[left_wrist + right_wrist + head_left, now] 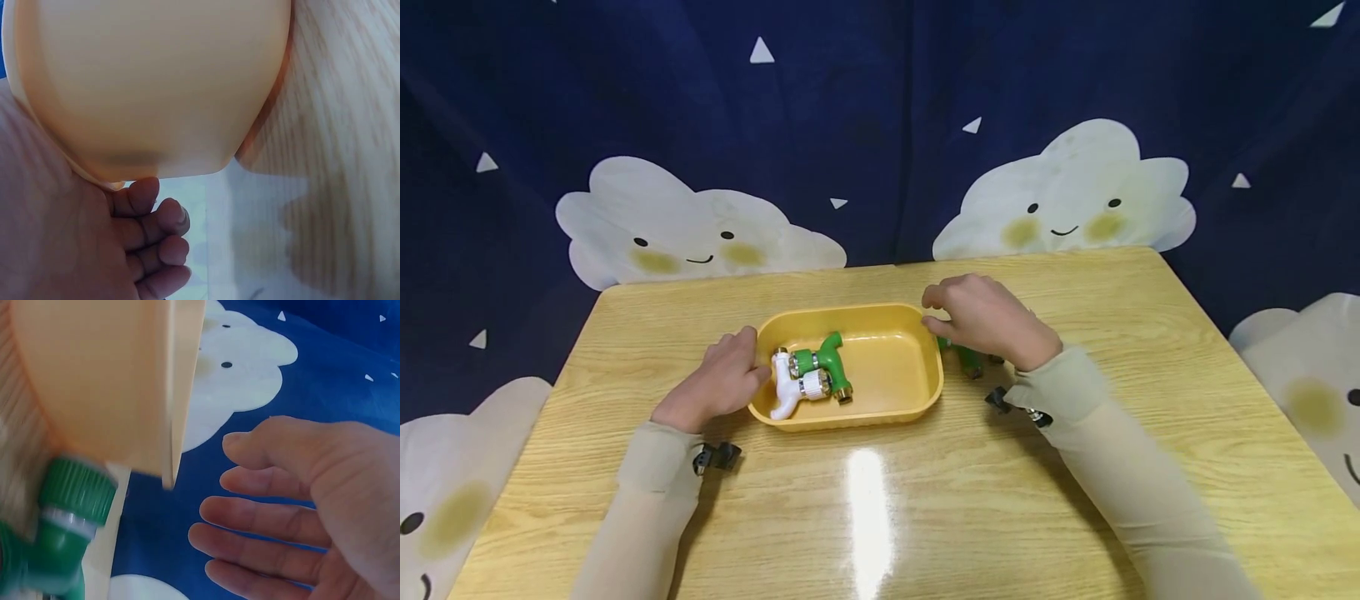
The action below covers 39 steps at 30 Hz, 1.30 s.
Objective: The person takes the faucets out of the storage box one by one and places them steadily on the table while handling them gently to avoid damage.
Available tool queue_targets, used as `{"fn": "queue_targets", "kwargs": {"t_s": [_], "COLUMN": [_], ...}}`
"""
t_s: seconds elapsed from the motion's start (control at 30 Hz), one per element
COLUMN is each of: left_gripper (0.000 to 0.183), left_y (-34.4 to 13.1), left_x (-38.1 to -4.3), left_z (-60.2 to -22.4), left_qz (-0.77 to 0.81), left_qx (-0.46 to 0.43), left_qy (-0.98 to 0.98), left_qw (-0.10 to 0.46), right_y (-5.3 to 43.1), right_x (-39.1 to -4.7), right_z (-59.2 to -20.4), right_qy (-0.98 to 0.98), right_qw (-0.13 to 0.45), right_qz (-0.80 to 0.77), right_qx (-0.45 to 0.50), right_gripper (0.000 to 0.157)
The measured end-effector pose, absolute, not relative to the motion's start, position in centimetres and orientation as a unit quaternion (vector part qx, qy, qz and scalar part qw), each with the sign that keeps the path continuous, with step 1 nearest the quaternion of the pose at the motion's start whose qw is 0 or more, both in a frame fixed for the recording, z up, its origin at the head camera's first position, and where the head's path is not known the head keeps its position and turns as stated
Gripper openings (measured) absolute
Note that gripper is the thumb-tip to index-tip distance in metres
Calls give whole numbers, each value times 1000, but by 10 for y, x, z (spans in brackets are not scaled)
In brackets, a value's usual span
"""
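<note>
A yellow plastic basin (891,415) sits on the table. In its left half lie a white tap (785,390) and a green tap (831,358), side by side. My left hand (722,379) grips the basin's left end, the thumb over the rim; in the left wrist view its fingers (169,215) curl below the rim. My right hand (988,317) hovers by the basin's right end, fingers loosely bent, apart from the rim in the right wrist view. Partly hidden under it, another green tap (970,362) lies on the table, its ridged collar (78,490) plain in the right wrist view.
The wooden table (737,533) carries a bright glare streak in front of the basin. Behind it hangs a dark blue curtain (865,108) with cloud faces. A small black device is strapped at each wrist.
</note>
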<state>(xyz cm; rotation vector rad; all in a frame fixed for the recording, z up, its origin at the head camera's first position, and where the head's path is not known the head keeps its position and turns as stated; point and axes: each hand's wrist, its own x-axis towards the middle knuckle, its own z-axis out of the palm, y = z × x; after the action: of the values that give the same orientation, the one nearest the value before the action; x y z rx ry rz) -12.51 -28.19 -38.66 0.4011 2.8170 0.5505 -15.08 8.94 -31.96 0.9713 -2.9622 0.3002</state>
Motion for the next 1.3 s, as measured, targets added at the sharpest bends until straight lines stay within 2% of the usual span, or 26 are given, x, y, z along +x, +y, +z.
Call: {"fn": "queue_targets", "kwargs": {"t_s": [0.73, 1.3], "left_gripper": [24, 21], "left_y": [-282, -284], "left_x": [-128, -126], "left_z": [-388, -389], "left_qz": [188, 194], "left_qx": [136, 136], "left_qy": [965, 964], "left_qw": [122, 121], "right_y": [35, 10], "right_x": [-138, -133], "right_z": [-327, -337], "right_qy": [-932, -925], "right_qw": [-13, -37], "right_qz": [110, 123], "right_qx": [345, 359], "right_gripper": [22, 28]}}
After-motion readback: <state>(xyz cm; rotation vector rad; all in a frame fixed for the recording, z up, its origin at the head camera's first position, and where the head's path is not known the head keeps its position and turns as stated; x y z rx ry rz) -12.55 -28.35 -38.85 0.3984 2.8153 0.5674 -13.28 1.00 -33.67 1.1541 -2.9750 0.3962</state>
